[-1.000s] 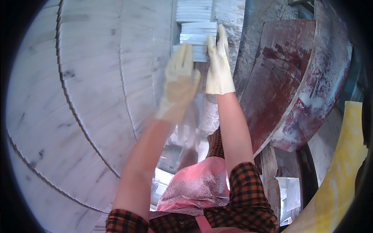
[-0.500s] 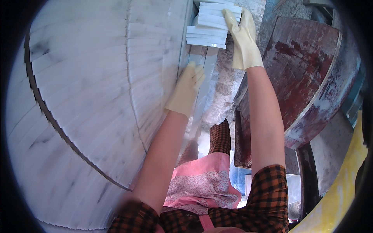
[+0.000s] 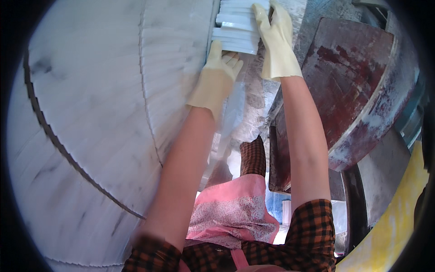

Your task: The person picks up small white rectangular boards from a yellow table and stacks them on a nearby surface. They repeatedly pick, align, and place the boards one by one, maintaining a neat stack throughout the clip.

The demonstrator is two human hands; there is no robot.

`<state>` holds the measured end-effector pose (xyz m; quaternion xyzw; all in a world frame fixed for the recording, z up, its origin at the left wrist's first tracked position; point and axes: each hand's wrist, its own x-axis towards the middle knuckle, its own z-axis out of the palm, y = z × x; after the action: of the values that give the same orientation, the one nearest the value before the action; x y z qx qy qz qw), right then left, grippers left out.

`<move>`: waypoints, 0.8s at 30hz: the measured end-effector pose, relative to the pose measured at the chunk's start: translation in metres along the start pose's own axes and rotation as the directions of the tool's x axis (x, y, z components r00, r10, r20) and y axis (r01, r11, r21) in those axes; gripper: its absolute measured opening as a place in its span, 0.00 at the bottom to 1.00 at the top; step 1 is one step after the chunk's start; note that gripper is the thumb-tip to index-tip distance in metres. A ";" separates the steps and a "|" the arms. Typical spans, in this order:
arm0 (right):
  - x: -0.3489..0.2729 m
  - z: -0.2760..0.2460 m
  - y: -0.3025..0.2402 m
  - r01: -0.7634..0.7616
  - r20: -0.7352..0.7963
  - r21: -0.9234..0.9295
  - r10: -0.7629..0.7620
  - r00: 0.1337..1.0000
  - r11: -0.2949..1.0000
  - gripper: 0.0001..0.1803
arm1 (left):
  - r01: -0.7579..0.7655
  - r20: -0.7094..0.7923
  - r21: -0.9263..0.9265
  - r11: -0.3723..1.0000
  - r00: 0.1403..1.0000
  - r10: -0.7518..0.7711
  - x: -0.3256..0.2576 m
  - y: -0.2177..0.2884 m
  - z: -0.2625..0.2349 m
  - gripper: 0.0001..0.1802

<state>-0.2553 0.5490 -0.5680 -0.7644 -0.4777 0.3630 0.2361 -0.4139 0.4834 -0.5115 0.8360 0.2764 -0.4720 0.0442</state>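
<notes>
While the right hand (image 3: 277, 40), thumb and fingers spread, touches the right side of the white strips (image 3: 236, 40) bunched ahead, the left hand (image 3: 218, 72) curls its fingers at their near edge, grip unclear.

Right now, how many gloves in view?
2. One cream glove is on the left hand, at the near end of the white strips; the other glove is on the right hand, by their right ends. No others show.

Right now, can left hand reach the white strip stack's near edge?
Likely yes: left hand is at that edge of the strip stack, nothing visibly between; right hand at the right side.
</notes>
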 end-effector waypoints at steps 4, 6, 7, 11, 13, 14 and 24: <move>-0.031 -0.027 0.014 -0.191 0.161 0.527 0.123 0.979 0.828 0.43 | -0.026 0.048 0.024 0.999 0.999 0.025 0.004 0.005 0.023 0.31; -0.045 -0.031 0.018 -0.314 0.278 0.717 0.158 0.947 0.622 0.47 | -0.295 -0.366 -0.544 0.785 0.926 0.094 0.013 0.015 0.052 0.32; -0.046 -0.027 0.016 -0.245 0.321 0.704 0.009 0.947 0.667 0.48 | -0.632 -0.669 -0.737 0.240 0.733 -0.123 0.023 0.021 0.068 0.32; -0.043 0.009 -0.009 -0.308 0.184 0.444 0.251 0.950 0.842 0.52 | -0.759 -0.575 -0.424 -0.495 0.647 -0.500 0.035 0.033 0.106 0.32; -0.035 0.012 -0.016 -0.329 0.228 0.324 0.265 0.937 0.887 0.46 | -0.567 -0.264 -0.357 -0.743 0.824 -0.502 0.030 0.027 0.097 0.32; -0.032 0.011 -0.020 -0.309 0.233 0.278 0.248 0.940 0.910 0.44 | -0.479 -0.097 -0.296 -0.827 0.876 -0.473 0.027 0.024 0.086 0.32; -0.046 -0.003 -0.020 -0.132 0.098 0.110 0.121 0.988 0.985 0.37 | -0.172 0.500 0.028 -0.985 0.856 -0.135 0.005 0.006 -0.007 0.28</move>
<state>-0.2774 0.5160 -0.5368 -0.7608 -0.4167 0.4388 0.2345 -0.4032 0.4831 -0.5126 0.1057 -0.6625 -0.3381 -0.6600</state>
